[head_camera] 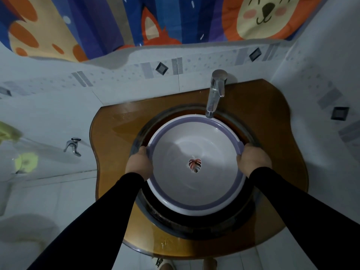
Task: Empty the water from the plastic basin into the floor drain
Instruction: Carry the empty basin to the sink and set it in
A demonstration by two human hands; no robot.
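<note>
At the near edge of the view, two feet in slippers (162,265) stand on the pale tiled floor (272,262) below the front of the amber glass surface (116,129). Two arms in black sleeves (93,227) reach forward over this surface. The left hand (138,162) is clamped on the left rim of the plastic basin (194,191), and the right hand (253,160) is clamped on the right rim, the two hands set well apart on opposite sides. The basin is white with a purple rim band and a leaf mark (194,164) on its bottom; it sits inside the round dark sink bowl (194,228) sunk into the surface. Whether water is in the basin cannot be told. The chrome tap (215,94) stands at the far side of the sink, and its spout hangs directly over the far rim of the basin. To the left, a second small tap (73,146) projects from the tiled wall (58,106), well apart from the sink. Farther left, a yellow-green object (26,162) shows, too blurred to identify. Farthest away, a curtain (116,20) printed with cartoon animals hangs above the wall tiles.
</note>
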